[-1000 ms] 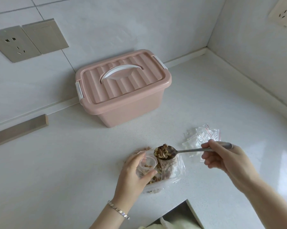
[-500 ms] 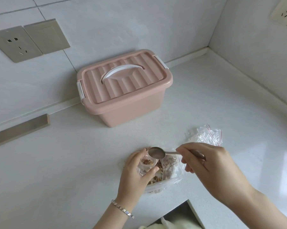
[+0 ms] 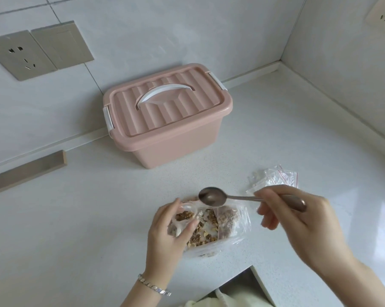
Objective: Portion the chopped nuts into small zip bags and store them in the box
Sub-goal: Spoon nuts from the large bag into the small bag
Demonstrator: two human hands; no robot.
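One spoonful looks to have gone in: the spoon [image 3: 212, 196] is empty and bowl-up above the far side of the large bag of chopped nuts [image 3: 229, 227], which lies toward the near edge of the counter [image 3: 76, 229]. The left hand [image 3: 167, 231] curls round the small zip bag [image 3: 183, 218], thumb and fingers spreading its mouth, with a little heap of nuts showing inside; it sits against the large bag's left side. The right hand [image 3: 297, 218] pinches the spoon's handle near its end. To do this step well, keep the small bag's mouth wide and upright over the large bag so strays fall back in, dig modest scoops, bring the spoon tip right to the opening before tipping, and stop short of the zip track so it will seal cleanly. More empty bags [image 3: 275, 178] wait just beyond the right hand, and the pink box [image 3: 171, 138] stands near the back edge with its lid [image 3: 165, 107] on, so that must be opened before storing. Compared with a second ago, the spoon has lost its load: it was heaped with nuts then, was tipped over the small bag half a second ago, and has now swung back level and bare, while the left hand's hold is unchanged.
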